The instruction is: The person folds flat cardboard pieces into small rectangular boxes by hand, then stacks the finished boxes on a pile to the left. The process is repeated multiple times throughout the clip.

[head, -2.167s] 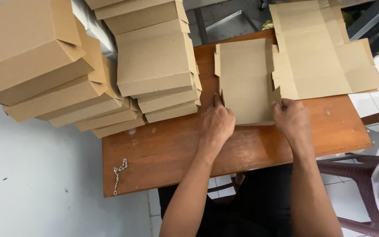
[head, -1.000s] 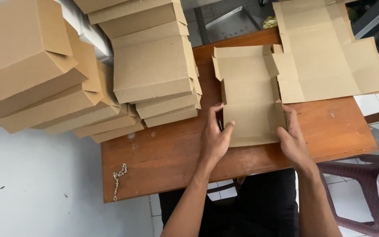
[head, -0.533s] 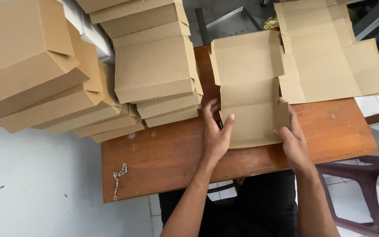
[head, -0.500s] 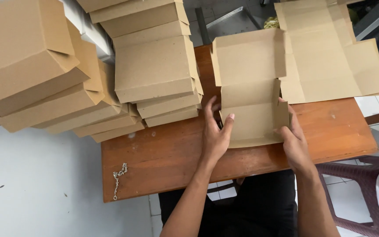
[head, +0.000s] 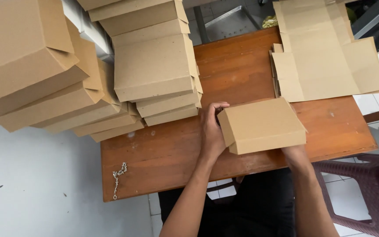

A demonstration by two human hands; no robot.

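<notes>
Holding folded cardboard box (head: 263,125): left hand (head: 211,131) at side; right hand (head: 295,153) beneath.

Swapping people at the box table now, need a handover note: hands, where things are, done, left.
Left hand: grip on the left side of the closed cardboard box.
Right hand: mostly hidden under the box's right near edge, apparently supporting it.
The box is folded shut and held just above the wooden table, in front of the person.
Done: stacks of folded boxes on the left.
Left: flat unfolded blanks lie at the far right of the table.
A small metal chain lies by the near left edge.
</notes>
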